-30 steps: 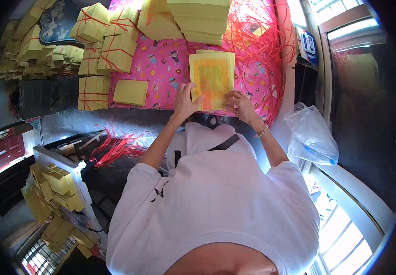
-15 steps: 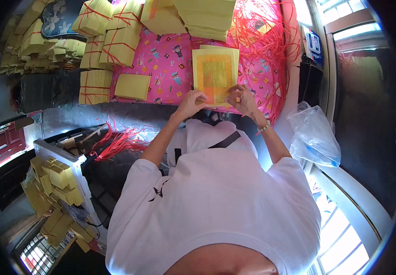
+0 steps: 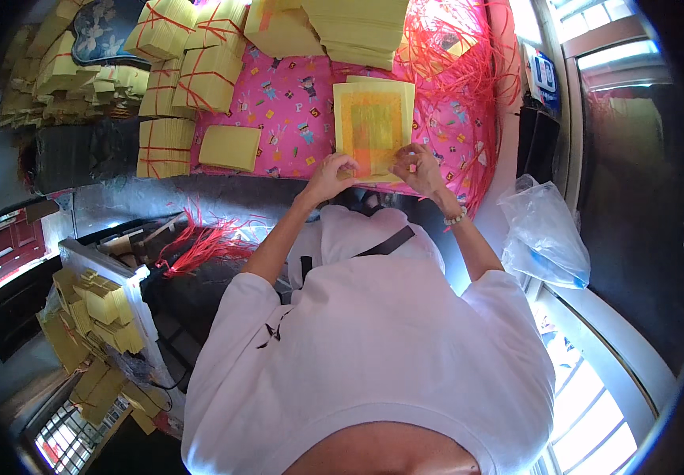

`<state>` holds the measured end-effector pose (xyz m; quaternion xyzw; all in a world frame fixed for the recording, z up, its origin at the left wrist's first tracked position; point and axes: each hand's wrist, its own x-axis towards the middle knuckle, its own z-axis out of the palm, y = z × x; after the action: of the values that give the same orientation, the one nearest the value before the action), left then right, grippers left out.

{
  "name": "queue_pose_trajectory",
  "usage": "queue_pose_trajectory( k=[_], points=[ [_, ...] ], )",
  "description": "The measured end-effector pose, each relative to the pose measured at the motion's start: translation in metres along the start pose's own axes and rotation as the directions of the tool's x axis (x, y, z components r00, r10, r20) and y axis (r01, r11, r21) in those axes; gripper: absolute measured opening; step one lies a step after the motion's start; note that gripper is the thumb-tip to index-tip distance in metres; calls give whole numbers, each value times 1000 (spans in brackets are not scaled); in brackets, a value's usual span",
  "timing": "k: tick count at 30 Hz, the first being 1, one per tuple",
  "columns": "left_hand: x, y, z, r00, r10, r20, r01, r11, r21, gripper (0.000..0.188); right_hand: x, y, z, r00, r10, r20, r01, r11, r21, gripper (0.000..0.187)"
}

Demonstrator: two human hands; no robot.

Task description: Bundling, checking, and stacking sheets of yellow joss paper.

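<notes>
Sheets (image 3: 375,123) lie squarely on the pink surface (image 3: 285,117), left hand (image 3: 331,176) and right hand (image 3: 421,171) at near corners; can't tell whether either grip's pinching, and uneven pulling could crease them!

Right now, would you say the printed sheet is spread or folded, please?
Mostly spread: the printed sheet shows its orange-bordered face; near edge, cannot tell.

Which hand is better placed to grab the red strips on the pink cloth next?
Probably the right hand: the red strips lie on its side; the left hand is farther, across the orange-printed sheet.
</notes>
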<state>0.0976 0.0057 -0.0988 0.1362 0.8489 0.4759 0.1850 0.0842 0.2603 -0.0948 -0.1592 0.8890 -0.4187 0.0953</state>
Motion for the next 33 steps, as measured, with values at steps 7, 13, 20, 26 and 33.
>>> queue_pose_trajectory(
  k=[7, 13, 20, 26, 33],
  points=[
    [0, -3, 1, 1000, -2, -2, 2, 999, -40, 25, 0, -1, 0, 1000, -22, -9, 22, 1000, -20, 12],
    [1, -8, 3, 1000, -1, -4, 1, 999, -43, 25, 0, -3, -1, 1000, 18, 5, -18, 1000, -8, 12],
    [2, 4, 1, 991, 132, -1, -131, 984, 122, 36, 1, -7, -5, 1000, 22, 0, -22, 1000, 2, 14],
    [12, 25, 2, 992, 125, 30, -128, 929, 346, 47, 11, -4, -10, 997, 80, -21, -77, 988, 133, 22],
    [15, 31, 7, 991, 127, 46, -132, 848, 513, 55, 11, 3, -6, 994, 111, -21, -108, 989, 106, 24]
  ],
)
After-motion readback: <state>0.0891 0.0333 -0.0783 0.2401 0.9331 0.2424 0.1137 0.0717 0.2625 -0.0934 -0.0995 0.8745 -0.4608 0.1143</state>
